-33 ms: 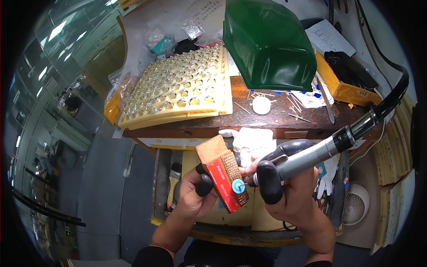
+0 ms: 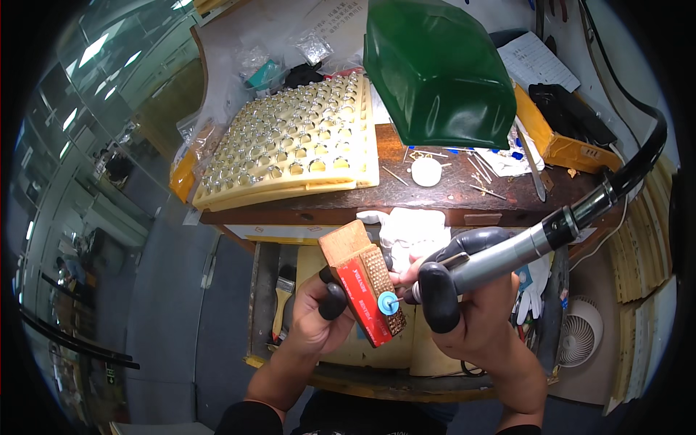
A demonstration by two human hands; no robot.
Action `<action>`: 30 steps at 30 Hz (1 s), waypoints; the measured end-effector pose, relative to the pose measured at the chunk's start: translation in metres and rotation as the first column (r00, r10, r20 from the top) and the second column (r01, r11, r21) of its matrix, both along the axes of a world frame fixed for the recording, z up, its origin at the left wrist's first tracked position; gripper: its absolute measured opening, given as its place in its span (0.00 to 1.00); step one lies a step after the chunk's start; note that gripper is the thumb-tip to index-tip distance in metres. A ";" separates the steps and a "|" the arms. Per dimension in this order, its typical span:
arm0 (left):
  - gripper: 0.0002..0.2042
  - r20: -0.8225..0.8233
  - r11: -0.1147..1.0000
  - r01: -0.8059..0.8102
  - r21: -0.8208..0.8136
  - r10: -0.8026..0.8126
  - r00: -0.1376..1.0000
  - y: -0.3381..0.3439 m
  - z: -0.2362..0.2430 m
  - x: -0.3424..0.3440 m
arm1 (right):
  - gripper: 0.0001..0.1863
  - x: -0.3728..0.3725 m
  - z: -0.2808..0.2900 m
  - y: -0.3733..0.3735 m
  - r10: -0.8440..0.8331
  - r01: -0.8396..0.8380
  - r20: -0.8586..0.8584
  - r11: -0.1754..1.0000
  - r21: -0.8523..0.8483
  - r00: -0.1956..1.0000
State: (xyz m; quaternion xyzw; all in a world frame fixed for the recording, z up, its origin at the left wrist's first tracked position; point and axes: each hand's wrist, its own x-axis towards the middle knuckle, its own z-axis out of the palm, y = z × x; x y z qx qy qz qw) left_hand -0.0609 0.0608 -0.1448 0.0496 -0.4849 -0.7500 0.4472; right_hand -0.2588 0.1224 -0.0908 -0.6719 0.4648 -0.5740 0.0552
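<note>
My left hand (image 2: 317, 315), with black finger covers, is closed around a wooden block (image 2: 344, 243). The block carries a red label and, on one side, a bumpy brown face (image 2: 381, 279). My right hand (image 2: 471, 315), also in black finger covers, grips a silver rotary handpiece (image 2: 500, 254). From its tip a thin shank ends in a small light-blue disc (image 2: 388, 303), which lies over the edge between label and bumpy face. Whether the disc touches the block I cannot tell. Both hands are above an open drawer (image 2: 304, 362).
A yellow tray (image 2: 368, 156) of shiny rings stands at the bench's left, with a green translucent shield (image 2: 442, 80) beside it. Thin bits (image 2: 487, 191) and a round white piece (image 2: 425, 171) lie on the bench. The drawer holds a brush (image 2: 283, 301); a fan (image 2: 581, 330) stands at right.
</note>
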 end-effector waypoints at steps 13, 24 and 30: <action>0.26 0.026 1.000 -0.007 0.005 0.007 1.000 0.002 0.005 -0.001 | 0.13 0.002 0.000 0.001 -0.013 0.013 0.019 1.000 -0.007 1.000; 0.25 0.022 1.000 0.003 0.008 -0.003 1.000 0.003 0.007 -0.003 | 0.14 0.001 -0.002 0.000 -0.015 0.016 0.041 0.999 -0.028 0.999; 0.24 0.002 0.999 -0.019 0.028 0.019 1.000 0.002 0.000 0.001 | 0.13 0.002 -0.003 -0.002 -0.005 0.005 0.018 1.000 -0.027 1.000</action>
